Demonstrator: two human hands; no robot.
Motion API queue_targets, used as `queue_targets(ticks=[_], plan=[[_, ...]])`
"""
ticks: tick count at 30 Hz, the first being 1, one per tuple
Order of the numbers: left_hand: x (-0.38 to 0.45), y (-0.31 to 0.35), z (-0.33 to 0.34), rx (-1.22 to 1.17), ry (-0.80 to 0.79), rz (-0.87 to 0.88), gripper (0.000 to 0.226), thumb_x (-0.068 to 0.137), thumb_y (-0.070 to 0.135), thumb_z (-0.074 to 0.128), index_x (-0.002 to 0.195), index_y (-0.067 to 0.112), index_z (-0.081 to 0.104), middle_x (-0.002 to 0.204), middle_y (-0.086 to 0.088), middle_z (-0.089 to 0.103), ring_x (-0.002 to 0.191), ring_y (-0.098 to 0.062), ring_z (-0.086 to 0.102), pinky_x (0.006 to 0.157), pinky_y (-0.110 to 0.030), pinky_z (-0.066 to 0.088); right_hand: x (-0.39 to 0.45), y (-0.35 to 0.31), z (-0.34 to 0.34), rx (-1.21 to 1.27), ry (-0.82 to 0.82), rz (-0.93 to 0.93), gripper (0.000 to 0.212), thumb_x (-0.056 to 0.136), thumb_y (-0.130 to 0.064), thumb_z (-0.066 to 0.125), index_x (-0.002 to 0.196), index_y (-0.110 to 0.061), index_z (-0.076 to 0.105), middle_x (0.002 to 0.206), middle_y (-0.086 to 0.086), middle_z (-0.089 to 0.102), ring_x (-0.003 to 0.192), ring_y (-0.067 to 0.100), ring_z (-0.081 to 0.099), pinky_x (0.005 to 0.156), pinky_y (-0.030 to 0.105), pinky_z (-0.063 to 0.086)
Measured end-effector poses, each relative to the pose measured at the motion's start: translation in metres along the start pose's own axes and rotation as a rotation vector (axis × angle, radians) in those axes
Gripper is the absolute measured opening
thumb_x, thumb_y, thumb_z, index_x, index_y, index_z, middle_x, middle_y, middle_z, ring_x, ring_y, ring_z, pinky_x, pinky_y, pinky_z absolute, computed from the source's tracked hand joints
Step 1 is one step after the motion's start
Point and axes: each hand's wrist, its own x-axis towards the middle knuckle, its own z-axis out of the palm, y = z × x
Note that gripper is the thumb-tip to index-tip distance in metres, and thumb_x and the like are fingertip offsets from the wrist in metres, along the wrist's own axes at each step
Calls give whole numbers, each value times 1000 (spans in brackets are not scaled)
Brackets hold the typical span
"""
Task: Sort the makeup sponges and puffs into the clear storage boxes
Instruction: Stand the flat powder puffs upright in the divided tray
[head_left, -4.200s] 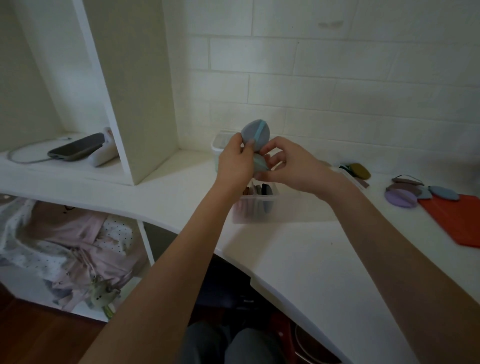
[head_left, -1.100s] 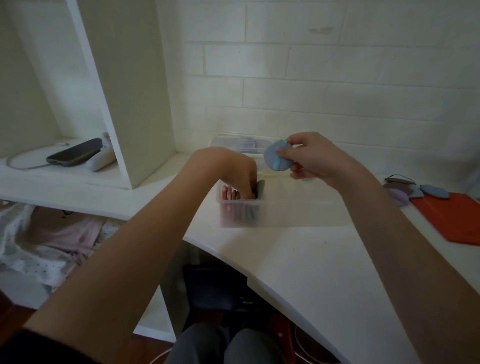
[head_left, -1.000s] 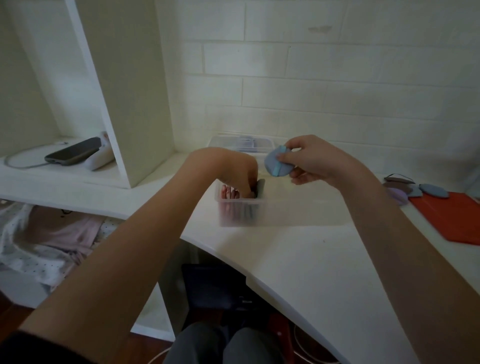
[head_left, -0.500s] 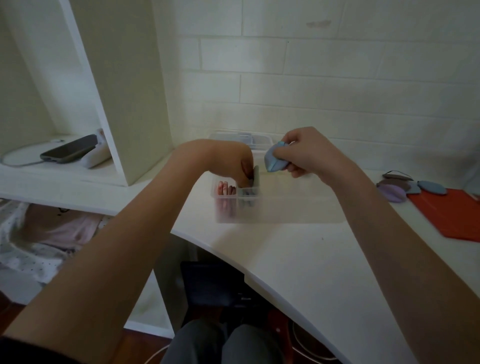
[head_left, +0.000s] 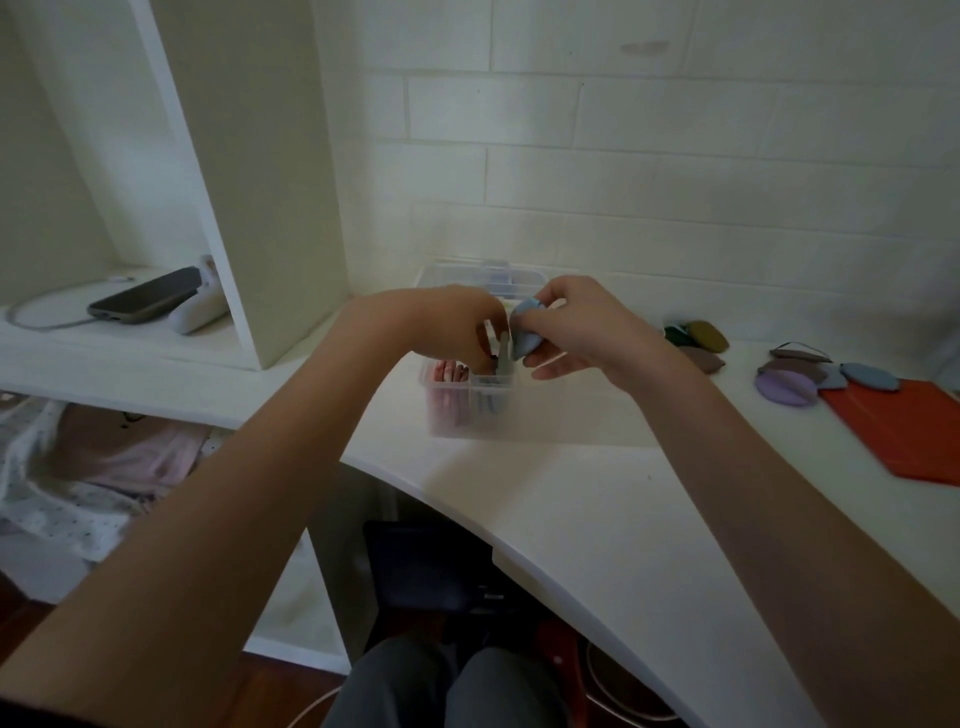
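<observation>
Right hand (head_left: 582, 327) lowered, still pinching blue puff (head_left: 525, 332).

You're working over a smooth, matt white desk top (head_left: 597, 509), and the near storage box (head_left: 519, 415) is clear, slightly frosted plastic. The blue puff (head_left: 525, 332) in your right hand (head_left: 582, 332) looks soft and matt, like the lilac puff (head_left: 784, 387) lying beside the matt orange-red cover (head_left: 898, 431). Behind stands a painted brick wall (head_left: 675, 171), dull and slightly rough, and a glossy dark phone (head_left: 145, 301) lies on the shelf.
</observation>
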Motion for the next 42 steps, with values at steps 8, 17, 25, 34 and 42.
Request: queue_targets(ticks=[8, 17, 25, 34, 42], plan=[[-3, -6, 8, -48, 96, -1, 32, 87, 17, 62, 120, 14, 63, 116, -4, 66, 98, -19, 61, 87, -27, 45, 0, -2, 4, -4, 23, -26, 12, 95, -21, 48, 101, -11, 46, 79, 12, 64, 51, 18, 66, 43, 24, 52], [-1, -8, 14, -126, 171, 6, 27, 74, 23, 77, 98, 15, 69, 99, -2, 72, 85, -16, 65, 77, -27, 50, 0, -1, 0, -125, -28, -31, 8, 95, -22, 46, 97, -14, 45, 80, 10, 64, 51, 17, 67, 42, 22, 49], [16, -1, 16, -12, -9, -64, 39, 82, 21, 66, 117, 13, 51, 104, -3, 61, 88, -19, 58, 78, -28, 46, 3, 1, -2, -28, -11, -41, 14, 94, -20, 48, 105, -11, 47, 80, 12, 63, 46, 15, 65, 40, 23, 50], [19, 0, 7, 288, 139, -33, 35, 71, 45, 76, 90, 21, 61, 88, -3, 53, 93, -21, 47, 85, -31, 42, 10, 9, 0, -224, -26, -207, 9, 94, -24, 47, 94, -15, 46, 91, 6, 60, 74, 16, 64, 53, 28, 58], [28, 10, 9, 329, -63, -188, 42, 72, 41, 74, 104, 19, 57, 85, 0, 59, 90, -25, 59, 90, -42, 51, 16, 13, -3, -226, -4, -263, 16, 95, -28, 50, 96, -13, 44, 95, 13, 63, 78, 22, 69, 70, 36, 59]])
